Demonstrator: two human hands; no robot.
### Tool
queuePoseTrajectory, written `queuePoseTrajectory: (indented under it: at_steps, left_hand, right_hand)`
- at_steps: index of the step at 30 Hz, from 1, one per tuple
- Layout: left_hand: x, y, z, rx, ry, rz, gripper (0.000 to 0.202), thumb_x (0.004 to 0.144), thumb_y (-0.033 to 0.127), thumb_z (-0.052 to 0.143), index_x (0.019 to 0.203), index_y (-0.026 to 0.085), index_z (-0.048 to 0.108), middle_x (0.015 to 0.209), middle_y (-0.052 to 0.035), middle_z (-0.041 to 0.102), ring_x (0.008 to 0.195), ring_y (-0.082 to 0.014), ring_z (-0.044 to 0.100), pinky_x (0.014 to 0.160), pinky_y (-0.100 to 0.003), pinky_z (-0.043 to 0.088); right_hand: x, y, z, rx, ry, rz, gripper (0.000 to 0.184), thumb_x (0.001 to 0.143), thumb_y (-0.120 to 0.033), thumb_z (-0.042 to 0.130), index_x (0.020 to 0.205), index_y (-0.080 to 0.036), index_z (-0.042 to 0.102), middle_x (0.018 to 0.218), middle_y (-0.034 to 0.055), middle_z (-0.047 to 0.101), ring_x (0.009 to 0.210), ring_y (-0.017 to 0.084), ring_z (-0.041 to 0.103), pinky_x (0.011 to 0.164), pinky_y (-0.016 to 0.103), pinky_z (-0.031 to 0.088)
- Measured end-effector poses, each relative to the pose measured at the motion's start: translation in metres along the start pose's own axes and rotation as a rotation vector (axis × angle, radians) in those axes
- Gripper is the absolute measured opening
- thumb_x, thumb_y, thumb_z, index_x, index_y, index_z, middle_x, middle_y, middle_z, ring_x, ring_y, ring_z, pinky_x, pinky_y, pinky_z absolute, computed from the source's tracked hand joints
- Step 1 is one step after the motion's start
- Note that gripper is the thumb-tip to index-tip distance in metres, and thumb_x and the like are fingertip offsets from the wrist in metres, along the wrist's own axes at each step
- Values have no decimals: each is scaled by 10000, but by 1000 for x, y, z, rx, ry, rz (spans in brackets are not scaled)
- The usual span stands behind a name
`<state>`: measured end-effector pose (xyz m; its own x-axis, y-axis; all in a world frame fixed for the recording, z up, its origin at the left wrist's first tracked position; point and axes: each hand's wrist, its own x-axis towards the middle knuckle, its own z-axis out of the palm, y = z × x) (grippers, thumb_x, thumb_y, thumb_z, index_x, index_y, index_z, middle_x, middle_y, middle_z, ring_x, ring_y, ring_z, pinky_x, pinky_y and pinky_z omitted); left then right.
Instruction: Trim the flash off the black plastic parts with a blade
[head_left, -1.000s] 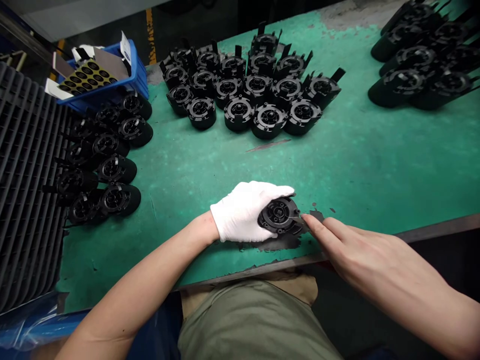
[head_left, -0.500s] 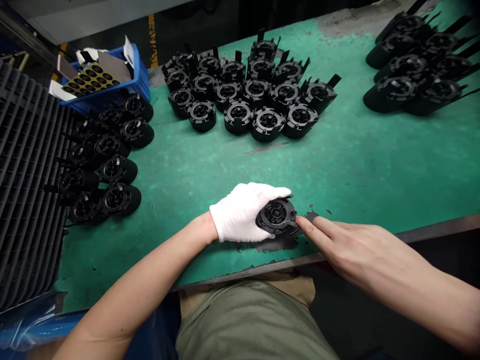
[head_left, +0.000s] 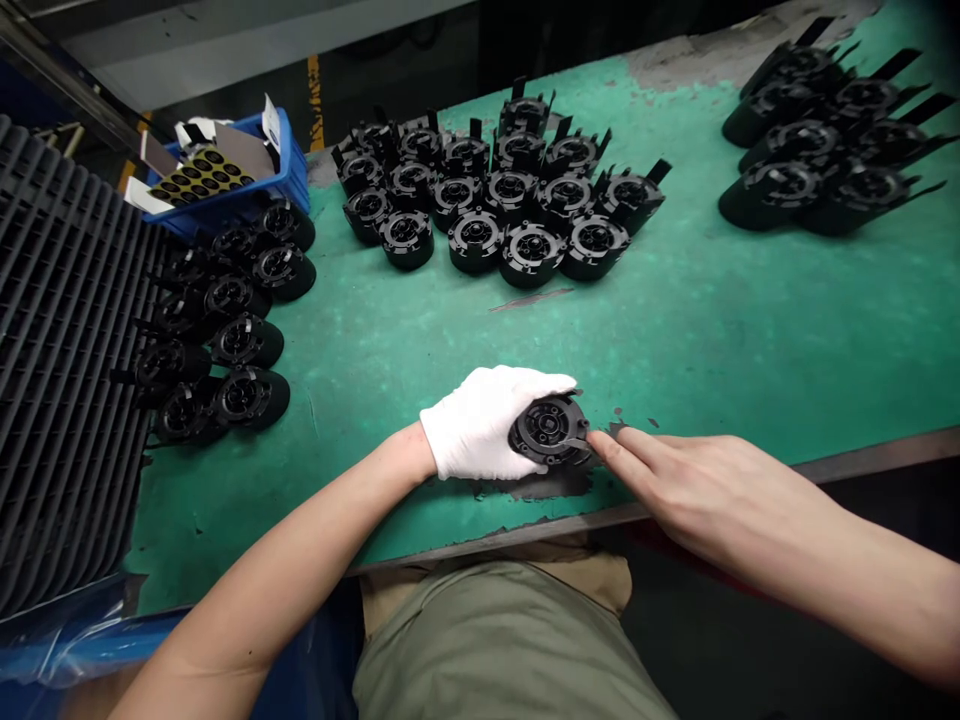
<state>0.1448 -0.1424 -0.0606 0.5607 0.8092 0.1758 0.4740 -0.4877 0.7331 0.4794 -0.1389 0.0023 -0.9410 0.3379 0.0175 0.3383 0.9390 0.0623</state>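
My left hand [head_left: 484, 425], in a white glove, is wrapped round the side of a round black plastic housing [head_left: 551, 428]. The housing's ringed, ribbed face is turned up, close to the table's front edge. At its right rim is my bare right hand [head_left: 686, 485], with the fingers drawn together and the fingertips against the edge. Something thin and greyish shows at those fingertips, too small to name. The palm side of the right hand is hidden.
Several similar black housings [head_left: 532, 250] stand grouped at the back of the green table [head_left: 420, 330]. More housings [head_left: 251, 395] are at left and others [head_left: 780, 190] at far right. A blue bin [head_left: 289, 160] holds a sheet of round labels [head_left: 202, 175]. Grey ribbed racks [head_left: 67, 380] border the left side.
The camera view has shifted slightly, so the left-hand housings and bin appear further right. Both hands keep nearly the same hold at the housing.
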Motion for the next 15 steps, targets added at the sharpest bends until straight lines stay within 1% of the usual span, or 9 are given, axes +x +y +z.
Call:
queuePoseTrajectory:
  at_steps: [3, 6, 8, 10, 12, 14, 15]
  left_hand:
    - [0, 0, 0, 4, 1, 1, 868, 984, 450, 975, 1787, 259, 708, 1726, -172, 879, 1591, -432, 880, 1388, -589, 712]
    - [0, -1, 0, -2, -6, -25, 921, 947, 431, 1003, 1805, 289, 698, 1753, -156, 866, 1617, -434, 864, 1412, -599, 698]
    - [0, 0, 0, -3, -11, -37, 938, 936, 418, 1005, 1811, 289, 693, 1764, -156, 859, 1623, -439, 860, 1423, -609, 692]
    - [0, 1, -1, 1, -10, -34, 932, 939, 408, 996, 1811, 282, 692, 1773, -159, 855, 1633, -440, 855, 1430, -609, 687]
    - [-1, 2, -1, 8, 2, -18, 919, 946, 395, 981, 1808, 261, 692, 1775, -170, 852, 1631, -442, 855, 1428, -610, 688]
    - [-1, 2, 0, 12, 14, -8, 909, 951, 383, 966, 1806, 245, 689, 1774, -176, 852, 1622, -442, 860, 1423, -608, 690]
    - [-1, 2, 1, 12, 17, -9, 908, 950, 377, 964, 1805, 246, 687, 1775, -173, 852, 1617, -440, 863, 1422, -608, 691]
  right_hand:
    - [5, 6, -2, 23, -17, -38, 715, 891, 123, 584, 1523, -116, 816, 1040, 66, 857, 706, 224, 758, 657, 380, 507]
    - [7, 10, -2, 52, -9, -21, 638, 919, 120, 594, 1450, -149, 823, 949, 26, 792, 649, 211, 701, 643, 385, 451]
    - [5, 11, 0, 78, 39, 2, 544, 978, 105, 576, 1405, -152, 795, 933, 14, 753, 677, 204, 721, 645, 378, 440]
    - [2, 8, 2, 99, 82, 25, 483, 1051, 77, 553, 1429, -150, 749, 944, 2, 733, 718, 196, 749, 647, 363, 450]
    - [-1, 5, 3, 86, 102, 36, 494, 1069, 66, 551, 1499, -126, 703, 982, 10, 753, 751, 196, 773, 652, 354, 485]
    - [-1, 1, 2, 51, 98, 27, 591, 1011, 95, 563, 1562, -90, 670, 1053, 45, 807, 799, 206, 808, 677, 350, 539]
    - [-1, 0, 2, 28, 99, 20, 631, 972, 112, 564, 1565, -78, 667, 1067, 57, 820, 800, 209, 811, 678, 352, 552]
